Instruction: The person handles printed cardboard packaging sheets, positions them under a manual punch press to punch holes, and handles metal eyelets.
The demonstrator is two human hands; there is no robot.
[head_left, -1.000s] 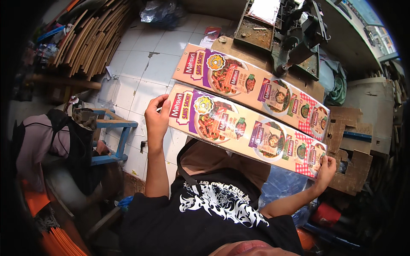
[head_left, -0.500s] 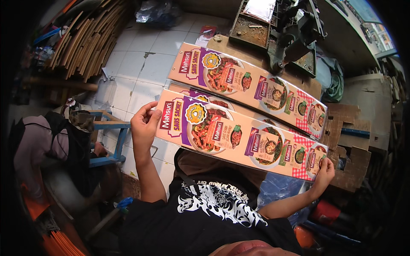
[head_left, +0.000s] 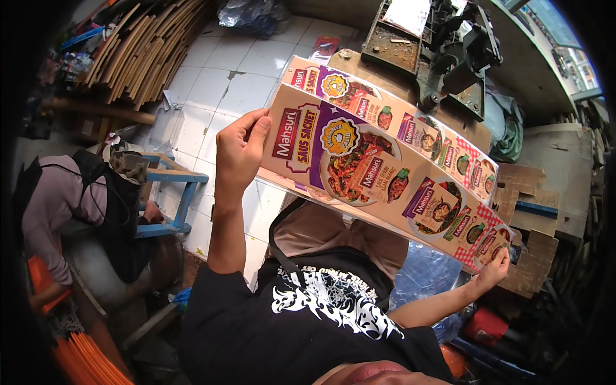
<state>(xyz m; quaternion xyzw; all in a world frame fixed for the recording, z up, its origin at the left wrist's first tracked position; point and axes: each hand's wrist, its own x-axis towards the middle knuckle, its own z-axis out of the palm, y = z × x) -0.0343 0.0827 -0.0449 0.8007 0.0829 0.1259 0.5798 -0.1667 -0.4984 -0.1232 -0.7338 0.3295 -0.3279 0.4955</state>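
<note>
The left hand (head_left: 239, 154) gripped the long printed cardboard sheet (head_left: 385, 179) at nine o'clock, now lifted closer and off the second sheet (head_left: 410, 125) on the counter (head_left: 350, 61), so it was picked up, while the right hand (head_left: 493, 266) pinched its four o'clock end.

A long printed carton sheet (head_left: 385, 179) is held up flat, the left hand (head_left: 239, 154) gripping its near-left edge and the right hand (head_left: 493, 268) pinching the far end. Behind it lies a second sheet (head_left: 410, 122) (same print) beside a dark metal machine (head_left: 449, 58).
</note>
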